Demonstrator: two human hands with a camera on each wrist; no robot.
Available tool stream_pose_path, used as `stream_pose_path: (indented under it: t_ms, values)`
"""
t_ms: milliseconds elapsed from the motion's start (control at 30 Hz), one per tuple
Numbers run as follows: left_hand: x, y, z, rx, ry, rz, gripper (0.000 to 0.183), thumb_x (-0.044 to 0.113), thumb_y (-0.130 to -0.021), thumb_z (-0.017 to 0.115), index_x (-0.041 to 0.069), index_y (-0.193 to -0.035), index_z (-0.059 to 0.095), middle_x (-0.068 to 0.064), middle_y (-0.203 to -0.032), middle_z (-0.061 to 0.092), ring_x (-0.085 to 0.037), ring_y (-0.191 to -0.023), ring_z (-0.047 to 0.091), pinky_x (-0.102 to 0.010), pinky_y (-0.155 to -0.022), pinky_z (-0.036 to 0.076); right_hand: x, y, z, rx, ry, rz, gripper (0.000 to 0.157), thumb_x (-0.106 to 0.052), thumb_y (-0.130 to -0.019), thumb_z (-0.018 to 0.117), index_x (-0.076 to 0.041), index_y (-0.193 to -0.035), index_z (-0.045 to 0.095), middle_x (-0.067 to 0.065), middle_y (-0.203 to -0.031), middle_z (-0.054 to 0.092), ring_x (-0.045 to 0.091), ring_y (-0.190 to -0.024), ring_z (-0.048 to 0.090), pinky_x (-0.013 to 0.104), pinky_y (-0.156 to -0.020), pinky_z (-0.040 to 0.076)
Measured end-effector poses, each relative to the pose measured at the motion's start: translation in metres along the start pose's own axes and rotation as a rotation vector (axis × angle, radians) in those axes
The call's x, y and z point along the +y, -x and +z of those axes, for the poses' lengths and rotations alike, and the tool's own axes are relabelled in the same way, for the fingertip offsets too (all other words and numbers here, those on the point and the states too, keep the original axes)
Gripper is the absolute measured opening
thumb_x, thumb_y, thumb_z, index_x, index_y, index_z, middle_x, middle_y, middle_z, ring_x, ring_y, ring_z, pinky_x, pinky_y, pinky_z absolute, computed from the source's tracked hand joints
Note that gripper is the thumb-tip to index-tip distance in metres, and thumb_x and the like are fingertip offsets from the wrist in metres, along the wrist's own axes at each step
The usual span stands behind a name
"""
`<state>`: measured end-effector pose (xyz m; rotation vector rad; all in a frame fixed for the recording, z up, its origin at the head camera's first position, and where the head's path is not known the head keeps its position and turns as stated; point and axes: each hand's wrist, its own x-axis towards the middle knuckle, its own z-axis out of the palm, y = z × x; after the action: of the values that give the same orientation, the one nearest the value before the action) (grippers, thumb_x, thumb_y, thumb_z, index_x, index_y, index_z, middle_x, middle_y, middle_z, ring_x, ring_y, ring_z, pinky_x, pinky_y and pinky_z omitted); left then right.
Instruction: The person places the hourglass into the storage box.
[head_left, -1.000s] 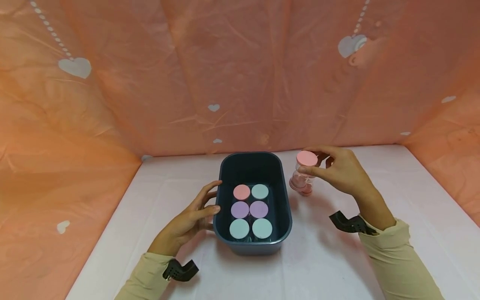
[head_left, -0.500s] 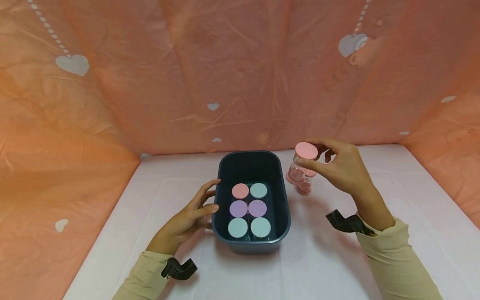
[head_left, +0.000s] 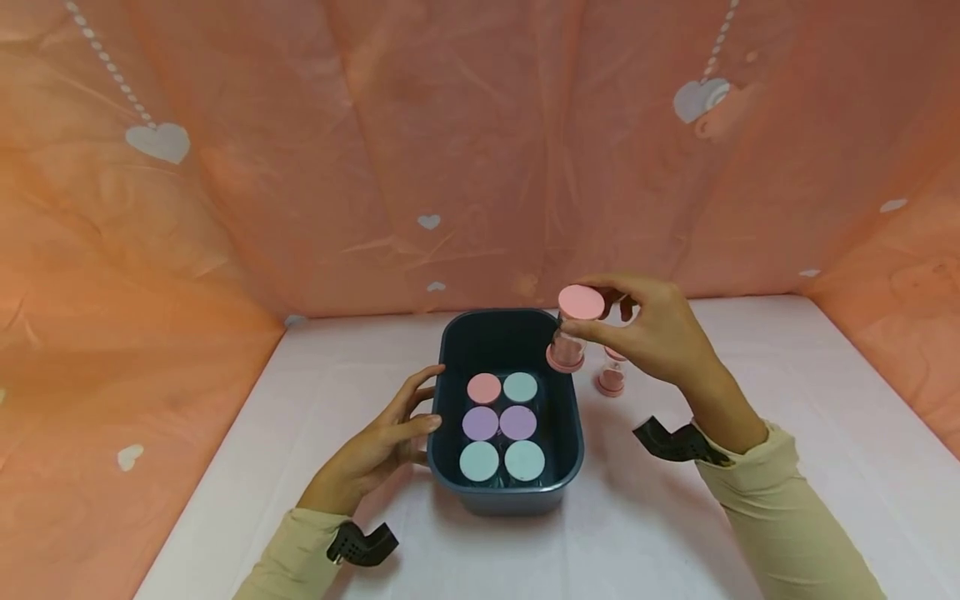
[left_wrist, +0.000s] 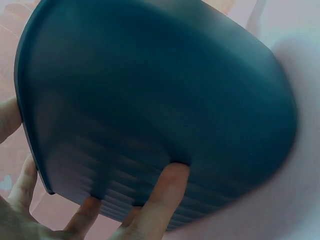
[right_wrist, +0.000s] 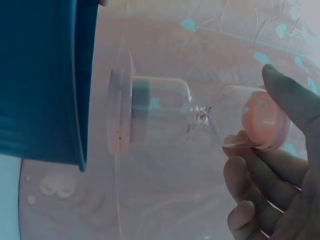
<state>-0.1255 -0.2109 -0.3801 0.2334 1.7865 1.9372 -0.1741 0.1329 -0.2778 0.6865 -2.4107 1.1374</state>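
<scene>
My right hand (head_left: 641, 329) pinches an hourglass (head_left: 567, 346) by its pink upper cap, between thumb and fingers. Its pink base overlaps the right rim of a dark blue deep bin (head_left: 570, 433) in the head view. In the right wrist view the hourglass (right_wrist: 165, 107) shows clear bulbs and a narrow neck, base towards the bin wall (right_wrist: 42, 90). My left hand (head_left: 378, 450) rests its fingertips on the bin's left side; its fingers (left_wrist: 172, 187) touch the outer wall in the left wrist view. Inside stand several round-topped pieces: a pink top (head_left: 483, 388), purple tops (head_left: 481, 423) and pale blue tops (head_left: 479, 461).
Another pink-capped hourglass (head_left: 611, 379) stands on the white table cover (head_left: 645, 533) right of the bin, partly behind my right hand. An orange-pink sheet (head_left: 495, 167) with pale hearts hangs behind and at both sides.
My right hand has lifted the hourglass and carried it left to the bin's right rim, uncovering the other hourglass. My left hand stays at the bin's left side.
</scene>
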Motion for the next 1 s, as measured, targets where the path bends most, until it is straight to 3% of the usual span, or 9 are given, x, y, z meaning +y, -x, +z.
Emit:
stream_pose_path:
  t_ms: [300,533,800,1000]
  values:
    - [0.002,-0.001,0.000,-0.002,0.012,0.004,0.070,0.021,-0.097,0.059,0.035,-0.154,0.022,-0.011,-0.157,0.014,-0.043,-0.134,0.038,-0.070,-0.097,0.042,-0.004,-0.011,0.014,-0.074,-0.034,-0.037,0.041,-0.037,-0.075,0.087,-0.026,-0.112,0.073,-0.012,-0.092,0.068,0.005,-0.084,0.054,0.025,-0.070,0.044]
    - [0.002,-0.002,0.001,-0.006,0.012,0.018,0.069,0.020,-0.097,0.059,0.034,-0.154,0.023,-0.014,-0.156,0.014,-0.041,-0.131,0.041,-0.070,-0.096,0.042,-0.005,-0.017,0.027,-0.139,-0.047,-0.028,0.045,-0.039,-0.076,0.086,-0.025,-0.116,0.072,-0.008,-0.089,0.067,0.012,-0.085,0.057,0.027,-0.069,0.043]
    - [0.002,-0.001,0.000,-0.011,0.003,0.019,0.069,0.021,-0.097,0.059,0.033,-0.154,0.023,-0.017,-0.156,0.013,-0.039,-0.130,0.042,-0.069,-0.095,0.044,0.000,-0.023,0.044,-0.198,-0.015,-0.074,0.048,-0.037,-0.076,0.086,-0.023,-0.120,0.070,-0.007,-0.088,0.066,0.011,-0.083,0.057,0.028,-0.066,0.043]
    - [0.001,-0.001,0.000,-0.005,0.002,0.011,0.069,0.020,-0.097,0.058,0.033,-0.154,0.022,-0.015,-0.156,0.014,-0.037,-0.129,0.043,-0.063,-0.094,0.046,0.002,-0.026,0.062,-0.260,0.021,-0.082,0.048,-0.039,-0.079,0.083,-0.021,-0.122,0.069,-0.004,-0.102,0.070,0.015,-0.092,0.060,0.034,-0.081,0.052]
